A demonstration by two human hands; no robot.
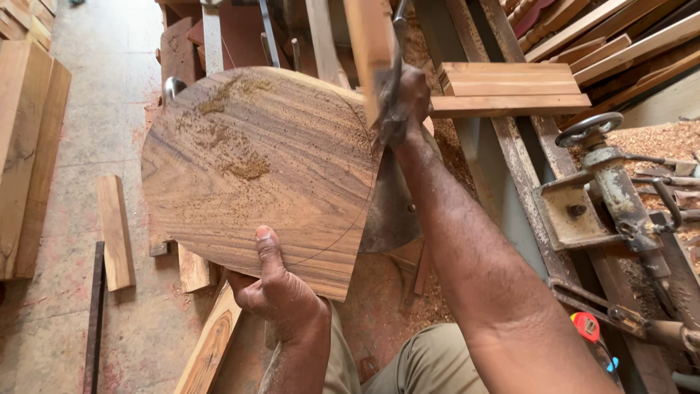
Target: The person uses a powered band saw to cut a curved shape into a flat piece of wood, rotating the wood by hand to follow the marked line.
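Centrally, two hands work a rounded wooden board at a sawdust-covered machine.

Left hand [281,292], at lower centre, grips the lower edge of the rounded wooden board [255,168], thumb pressed flat on its face beside a pencilled curve. Right hand [408,98], at upper centre, is closed around a metal tool [394,80] at the board's right edge. Sawdust patches lie on the board face. A grey metal disc [390,204] shows behind the board. A handwheel [589,129] sits at right; wooden planks [510,87] are stacked at upper right; an offcut [115,230] lies on the floor at left.
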